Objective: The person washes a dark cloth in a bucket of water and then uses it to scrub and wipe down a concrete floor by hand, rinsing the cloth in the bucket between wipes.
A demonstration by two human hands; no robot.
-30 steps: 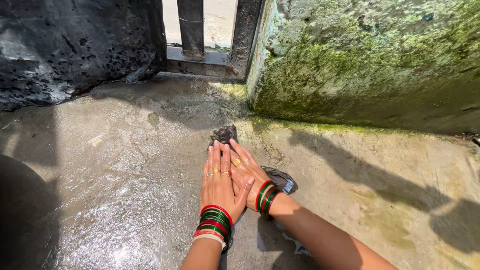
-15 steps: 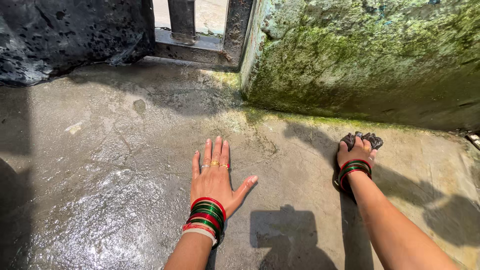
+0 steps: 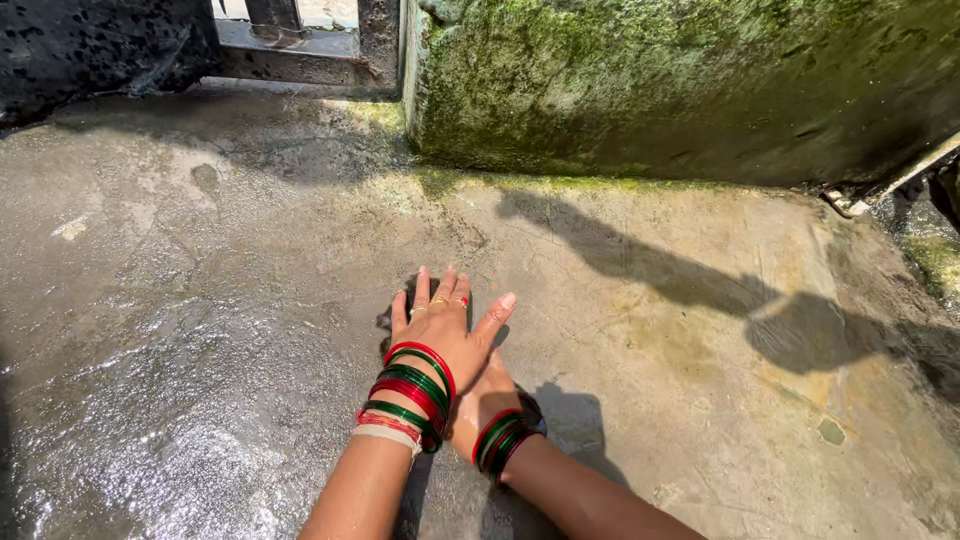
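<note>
My left hand (image 3: pixel 440 335) lies flat on the wet concrete floor (image 3: pixel 200 380), fingers spread, with rings and red and green bangles on the wrist. My right hand (image 3: pixel 482 400) is tucked under it, mostly hidden, with only its back and bangled wrist showing. A dark wet cloth (image 3: pixel 386 322) sits beneath both hands. Small dark bits of it peek out left of my left fingers and beside my right wrist. My right hand's fingers are covered.
A moss-covered concrete wall (image 3: pixel 650 80) runs along the back. A rusty metal gate frame (image 3: pixel 300 50) stands at the back left beside a dark spotted sheet (image 3: pixel 90 40). A shadowed gutter with moss (image 3: pixel 935 240) lies at the far right.
My right hand has swept the dark cloth from the far right near the wall back to the left, under my left hand. The view has shifted to the right.
</note>
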